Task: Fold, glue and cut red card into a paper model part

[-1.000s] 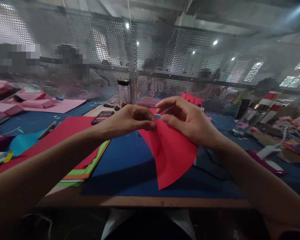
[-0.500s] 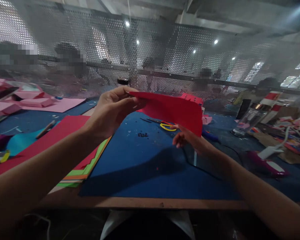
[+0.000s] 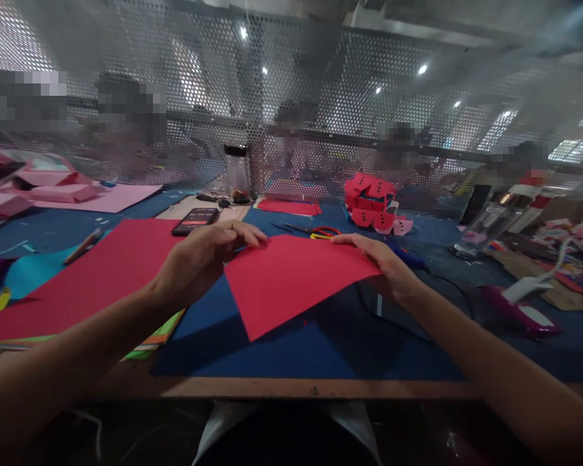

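Note:
A red paper sheet is held slightly tilted over the blue mat, one corner pointing down toward the front edge. My left hand is closed on its left edge, fingers bent over the top. On the opposite side, my right hand grips the right edge, its thumb side along the far rim. Just behind the sheet lie scissors with red and yellow handles. A larger red sheet tops a stack of coloured paper near my left forearm.
Behind my left hand lie a phone and a lidded jar. A folded red paper model stands at the back. To the right are a clear bottle, a purple glue gun and paper scraps.
The red sheet has come down and turned its broad face up. My right hand has taken hold of its right edge, and my left hand has lowered with it.

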A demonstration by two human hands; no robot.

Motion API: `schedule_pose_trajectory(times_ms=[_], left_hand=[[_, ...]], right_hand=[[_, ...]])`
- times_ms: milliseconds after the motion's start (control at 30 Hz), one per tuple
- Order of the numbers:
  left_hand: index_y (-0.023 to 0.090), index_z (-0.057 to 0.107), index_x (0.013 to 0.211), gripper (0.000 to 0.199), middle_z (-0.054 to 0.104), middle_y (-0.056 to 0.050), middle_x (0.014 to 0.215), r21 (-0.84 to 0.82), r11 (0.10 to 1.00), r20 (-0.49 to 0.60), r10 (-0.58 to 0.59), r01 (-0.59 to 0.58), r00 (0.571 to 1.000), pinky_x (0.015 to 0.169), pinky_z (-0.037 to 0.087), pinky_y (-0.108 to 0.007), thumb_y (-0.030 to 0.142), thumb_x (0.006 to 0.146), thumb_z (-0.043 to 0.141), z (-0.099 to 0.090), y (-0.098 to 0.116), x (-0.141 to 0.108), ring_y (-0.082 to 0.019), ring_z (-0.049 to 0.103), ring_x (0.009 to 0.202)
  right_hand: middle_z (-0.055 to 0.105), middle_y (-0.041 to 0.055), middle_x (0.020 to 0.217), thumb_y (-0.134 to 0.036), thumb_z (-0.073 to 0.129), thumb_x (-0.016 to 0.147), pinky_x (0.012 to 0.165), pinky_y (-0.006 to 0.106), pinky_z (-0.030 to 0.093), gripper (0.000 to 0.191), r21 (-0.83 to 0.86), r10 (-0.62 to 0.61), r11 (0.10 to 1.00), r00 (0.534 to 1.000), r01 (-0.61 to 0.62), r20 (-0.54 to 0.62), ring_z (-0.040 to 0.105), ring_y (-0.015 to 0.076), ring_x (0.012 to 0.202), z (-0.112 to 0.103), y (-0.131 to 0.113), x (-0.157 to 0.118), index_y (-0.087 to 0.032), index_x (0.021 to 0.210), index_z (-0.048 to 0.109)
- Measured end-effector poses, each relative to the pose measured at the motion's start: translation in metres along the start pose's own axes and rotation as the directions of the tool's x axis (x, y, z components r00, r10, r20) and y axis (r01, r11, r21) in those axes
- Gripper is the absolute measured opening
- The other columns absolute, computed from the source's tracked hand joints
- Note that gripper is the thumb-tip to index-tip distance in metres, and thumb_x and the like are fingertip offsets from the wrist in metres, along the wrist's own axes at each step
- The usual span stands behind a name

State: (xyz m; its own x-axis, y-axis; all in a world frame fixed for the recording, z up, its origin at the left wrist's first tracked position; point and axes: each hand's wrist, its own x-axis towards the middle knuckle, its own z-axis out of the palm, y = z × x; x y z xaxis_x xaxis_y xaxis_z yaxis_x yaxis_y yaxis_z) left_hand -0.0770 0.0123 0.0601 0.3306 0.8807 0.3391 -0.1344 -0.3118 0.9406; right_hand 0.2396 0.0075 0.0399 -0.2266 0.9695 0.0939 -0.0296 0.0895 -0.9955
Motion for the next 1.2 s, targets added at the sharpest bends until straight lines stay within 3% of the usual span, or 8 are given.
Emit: schedule_pose_trajectory(times_ms=[167, 367, 467, 567, 733, 867, 1067, 1200], left_hand=[[0.024, 0.077, 0.091, 0.016, 0.077, -0.003, 0.11, 0.137, 0.971, -0.09, -0.184, 0.196, 0.979, 0.08, 0.055, -0.03, 0.035, 0.081, 0.082, -0.007, -0.015, -0.022, -0.021, 0.069, 0.101], [0.023, 0.074, 0.097, 0.03, 0.078, -0.01, 0.113, 0.116, 0.909, -0.051, -0.396, 0.399, 0.917, 0.065, 0.061, -0.033, 0.04, 0.076, 0.086, -0.012, -0.035, -0.044, -0.024, 0.075, 0.087], [0.023, 0.072, 0.099, 0.031, 0.078, -0.009, 0.117, 0.044, 0.873, -0.032, -0.485, 0.486, 0.874, 0.063, 0.062, -0.031, 0.039, 0.075, 0.086, -0.012, -0.037, -0.047, -0.022, 0.076, 0.081], [0.025, 0.073, 0.097, 0.031, 0.078, -0.006, 0.119, -0.045, 0.836, -0.021, -0.547, 0.546, 0.837, 0.063, 0.062, -0.029, 0.034, 0.073, 0.088, -0.011, -0.036, -0.044, -0.019, 0.076, 0.078], [0.025, 0.075, 0.093, 0.028, 0.075, -0.007, 0.126, -0.104, 0.817, -0.04, -0.573, 0.567, 0.819, 0.056, 0.06, -0.025, 0.029, 0.069, 0.09, -0.017, -0.043, -0.038, -0.016, 0.074, 0.072], [0.025, 0.077, 0.09, 0.027, 0.076, -0.008, 0.124, -0.089, 0.82, -0.032, -0.57, 0.566, 0.821, 0.06, 0.063, -0.029, 0.029, 0.067, 0.09, -0.024, -0.05, -0.037, -0.022, 0.077, 0.083], [0.025, 0.078, 0.089, 0.026, 0.076, -0.005, 0.126, -0.115, 0.813, -0.017, -0.577, 0.572, 0.817, 0.068, 0.063, -0.027, 0.029, 0.067, 0.091, -0.03, -0.052, -0.035, -0.02, 0.077, 0.09], [0.024, 0.078, 0.088, 0.026, 0.077, -0.004, 0.123, -0.137, 0.818, -0.021, -0.566, 0.558, 0.824, 0.078, 0.063, -0.026, 0.026, 0.066, 0.092, -0.033, -0.055, -0.034, -0.022, 0.076, 0.101]], right_hand=[[0.075, 0.0033, 0.113, -0.047, 0.069, 0.092, 0.079, 0.029, 0.053, 0.028, -0.237, -0.07, 0.969, 0.997, 0.072, 0.018, 0.069, 0.0193, 0.094, 0.008, -0.006, -0.016, -0.024, 0.108, 0.076], [0.074, 0.004, 0.103, -0.048, 0.053, 0.102, 0.083, 0.032, 0.052, 0.034, -0.61, -0.181, 0.766, 0.979, 0.203, 0.098, 0.069, 0.0205, 0.094, 0.006, 0.006, -0.021, -0.024, 0.116, 0.071], [0.071, 0.0034, 0.091, -0.048, 0.048, 0.104, 0.077, 0.031, 0.054, 0.036, -0.628, -0.123, 0.765, 0.99, 0.143, 0.076, 0.069, 0.0178, 0.079, 0.001, 0.024, -0.015, -0.021, 0.119, 0.067], [0.072, 0.0061, 0.1, -0.043, 0.048, 0.104, 0.08, 0.034, 0.056, 0.032, -0.678, -0.136, 0.721, 0.988, 0.147, 0.07, 0.07, 0.019, 0.084, -0.001, 0.031, -0.011, -0.021, 0.118, 0.067], [0.068, 0.0106, 0.122, -0.023, 0.052, 0.099, 0.104, 0.046, 0.05, 0.026, -0.751, -0.353, 0.545, 0.915, 0.372, 0.198, 0.064, 0.0262, 0.118, 0.002, 0.031, -0.011, -0.023, 0.12, 0.066], [0.065, 0.0098, 0.133, -0.006, 0.052, 0.09, 0.116, 0.053, 0.043, 0.047, -0.725, -0.362, 0.447, 0.847, 0.524, 0.389, 0.057, 0.0273, 0.131, 0.001, 0.035, -0.012, -0.027, 0.13, 0.064], [0.056, 0.0116, 0.148, -0.002, 0.056, 0.085, 0.116, 0.053, 0.043, 0.063, -0.677, -0.276, 0.443, 0.808, 0.588, 0.521, 0.051, 0.0275, 0.14, 0.006, 0.033, -0.017, -0.028, 0.142, 0.058], [0.059, 0.0109, 0.146, -0.006, 0.065, 0.085, 0.115, 0.053, 0.045, 0.064, -0.622, -0.336, 0.455, 0.769, 0.638, 0.543, 0.053, 0.0276, 0.137, 0.009, 0.036, -0.018, -0.028, 0.145, 0.055]])
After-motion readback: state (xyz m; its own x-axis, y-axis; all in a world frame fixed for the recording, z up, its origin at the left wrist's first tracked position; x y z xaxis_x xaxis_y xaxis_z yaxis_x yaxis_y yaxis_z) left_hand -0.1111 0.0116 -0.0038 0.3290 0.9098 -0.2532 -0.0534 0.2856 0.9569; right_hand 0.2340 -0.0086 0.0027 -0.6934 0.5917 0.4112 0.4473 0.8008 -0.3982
